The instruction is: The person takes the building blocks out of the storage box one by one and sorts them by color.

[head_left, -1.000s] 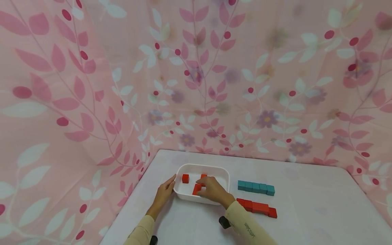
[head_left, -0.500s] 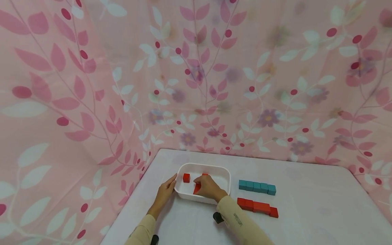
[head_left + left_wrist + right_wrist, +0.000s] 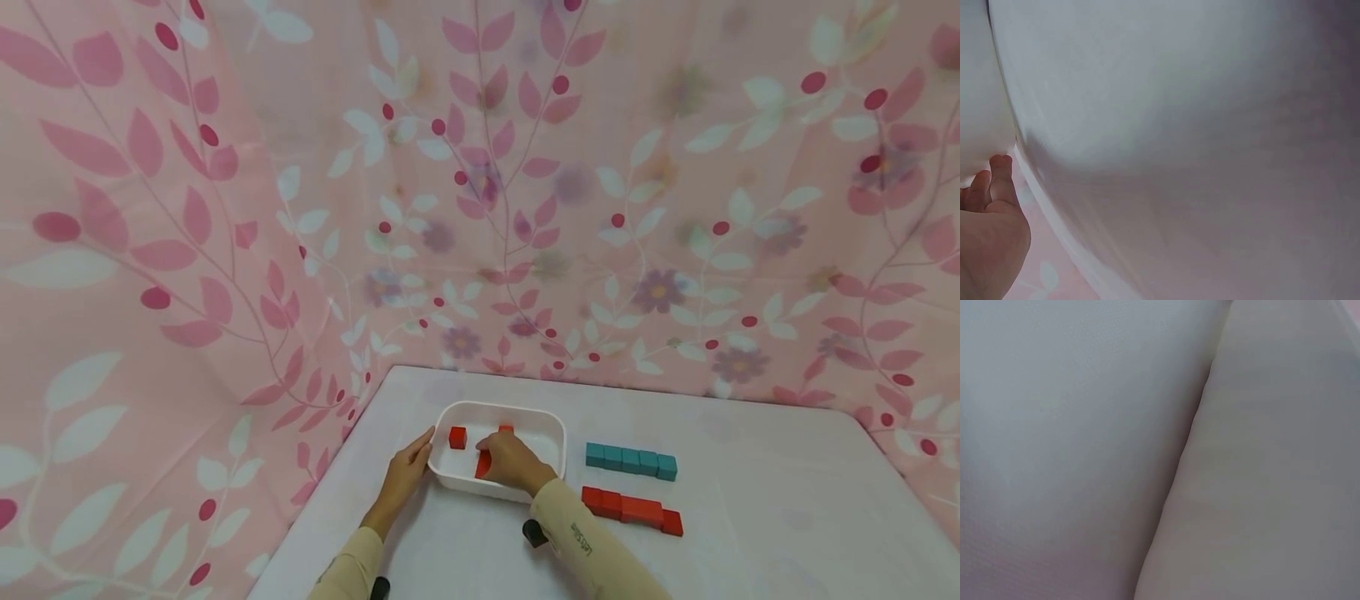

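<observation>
A white plastic tray (image 3: 535, 447) stands on the table in the head view. My left hand (image 3: 405, 471) rests against its left end. In the left wrist view that hand (image 3: 991, 231) has its fingertips touching a pale wall. My right hand (image 3: 516, 460) reaches over the near rim into the tray, with thumb and forefinger on either side of a red block (image 3: 482, 465), partly hidden by the hand. A red cube (image 3: 457, 437) sits near the tray's left end. Another red block (image 3: 506, 428) shows behind my right hand. The right wrist view has only pale surfaces, no hand.
To the right of the tray, several teal cubes (image 3: 630, 461) form a straight row. Nearer me lies a row of red blocks (image 3: 632, 510), slightly uneven at its right end. A pink floral curtain (image 3: 525, 208) hangs behind the white table (image 3: 787, 500).
My right hand and forearm have shifted a little left, and the hand now covers more of the red block. My left hand and the tray stay in place.
</observation>
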Demonstrator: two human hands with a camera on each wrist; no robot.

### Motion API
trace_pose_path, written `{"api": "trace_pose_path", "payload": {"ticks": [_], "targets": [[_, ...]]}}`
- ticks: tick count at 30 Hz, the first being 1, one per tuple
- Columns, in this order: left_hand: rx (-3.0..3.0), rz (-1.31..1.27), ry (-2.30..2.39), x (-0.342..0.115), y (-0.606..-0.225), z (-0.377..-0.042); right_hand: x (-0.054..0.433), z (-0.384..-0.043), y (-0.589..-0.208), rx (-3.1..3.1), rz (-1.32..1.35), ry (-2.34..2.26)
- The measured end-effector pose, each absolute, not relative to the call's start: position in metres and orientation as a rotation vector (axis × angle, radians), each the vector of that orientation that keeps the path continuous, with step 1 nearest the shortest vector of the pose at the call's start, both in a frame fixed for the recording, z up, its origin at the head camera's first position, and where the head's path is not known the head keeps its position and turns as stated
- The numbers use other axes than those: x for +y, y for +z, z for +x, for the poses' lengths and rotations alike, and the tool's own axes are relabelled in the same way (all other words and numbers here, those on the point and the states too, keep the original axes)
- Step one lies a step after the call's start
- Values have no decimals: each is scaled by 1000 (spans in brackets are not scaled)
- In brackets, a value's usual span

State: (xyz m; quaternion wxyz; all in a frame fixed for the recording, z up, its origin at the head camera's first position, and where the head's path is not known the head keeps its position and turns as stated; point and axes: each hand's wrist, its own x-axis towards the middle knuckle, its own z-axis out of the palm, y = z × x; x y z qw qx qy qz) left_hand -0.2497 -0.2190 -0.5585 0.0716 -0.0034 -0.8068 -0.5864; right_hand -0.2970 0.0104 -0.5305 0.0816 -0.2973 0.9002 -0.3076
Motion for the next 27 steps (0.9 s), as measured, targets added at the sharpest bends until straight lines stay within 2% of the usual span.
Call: {"api": "trace_pose_path", "payload": {"ticks": [13, 27], "targets": [[-2463, 10, -1711, -218, -559, -251, 20, -295, -521, 2684, -907, -1036], [-2518, 13, -1600, -218, -558, -250, 77, -285, -503, 2755, -858, -1041]]}}
